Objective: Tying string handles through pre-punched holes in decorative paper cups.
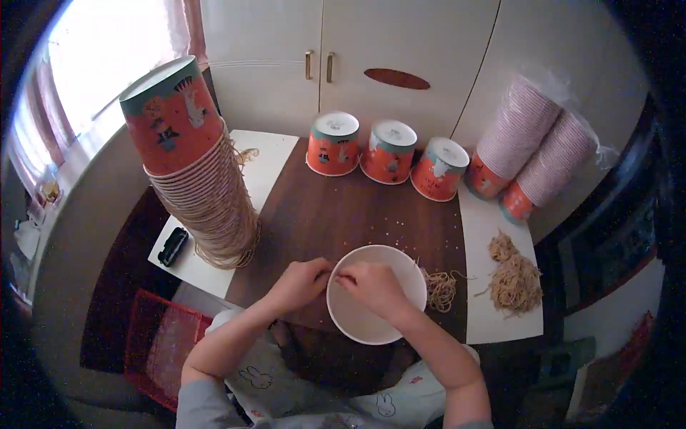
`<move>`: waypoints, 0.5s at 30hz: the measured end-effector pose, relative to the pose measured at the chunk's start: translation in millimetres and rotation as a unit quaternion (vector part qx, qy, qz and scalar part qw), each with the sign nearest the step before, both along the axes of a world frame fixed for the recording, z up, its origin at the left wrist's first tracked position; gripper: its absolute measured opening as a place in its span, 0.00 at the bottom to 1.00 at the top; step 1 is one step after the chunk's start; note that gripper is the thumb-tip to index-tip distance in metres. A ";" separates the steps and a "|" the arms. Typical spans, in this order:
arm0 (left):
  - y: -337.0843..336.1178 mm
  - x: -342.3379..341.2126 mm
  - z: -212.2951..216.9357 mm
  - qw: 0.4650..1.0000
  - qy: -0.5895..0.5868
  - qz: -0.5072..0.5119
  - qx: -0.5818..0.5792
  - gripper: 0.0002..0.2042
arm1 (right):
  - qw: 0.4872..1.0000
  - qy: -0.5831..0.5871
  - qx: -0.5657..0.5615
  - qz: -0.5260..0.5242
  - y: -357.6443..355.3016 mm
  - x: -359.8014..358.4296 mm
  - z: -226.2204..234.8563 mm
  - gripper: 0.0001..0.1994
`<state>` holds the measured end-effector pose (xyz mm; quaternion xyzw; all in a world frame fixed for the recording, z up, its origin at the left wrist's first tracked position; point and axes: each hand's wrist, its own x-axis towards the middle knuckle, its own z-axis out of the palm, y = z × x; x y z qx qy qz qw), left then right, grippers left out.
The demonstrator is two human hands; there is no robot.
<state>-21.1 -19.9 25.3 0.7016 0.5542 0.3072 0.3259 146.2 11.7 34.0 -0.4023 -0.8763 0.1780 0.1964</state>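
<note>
A large paper bucket (379, 336) sits in front of me, tilted so that its white inside faces me. Outside its left rim, my left hand (304, 281) is closed, fingertips pressed together against the edge. My right hand (373, 287) reaches over the opening and pinches at the inner side of the same rim. Whatever lies between the fingertips of either hand is too small to make out. Close to the bucket's right side lies a loose tangle of tan string (441, 292).
Three upturned orange buckets (334, 146) stand at the back. A tall nested bucket stack (204, 193) with strings leans at left, near a black object (173, 247). Two wrapped stacks (518, 136) and a string heap (516, 284) are at right; a red basket (161, 343) is lower left.
</note>
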 end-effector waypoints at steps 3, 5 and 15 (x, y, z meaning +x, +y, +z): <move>-0.5 -3.2 -4.3 0.999 0.023 0.021 0.017 0.08 | 1.000 -0.011 -0.016 0.000 -1.9 -2.9 2.9 0.08; 1.4 -8.0 -5.9 0.998 0.037 0.029 0.030 0.08 | 1.000 0.000 -0.027 -0.006 -4.2 -2.8 5.7 0.09; 19.8 -47.6 9.7 0.772 -0.610 -0.004 -0.177 0.03 | 0.997 -0.070 -0.031 -0.006 -0.4 11.8 22.6 0.11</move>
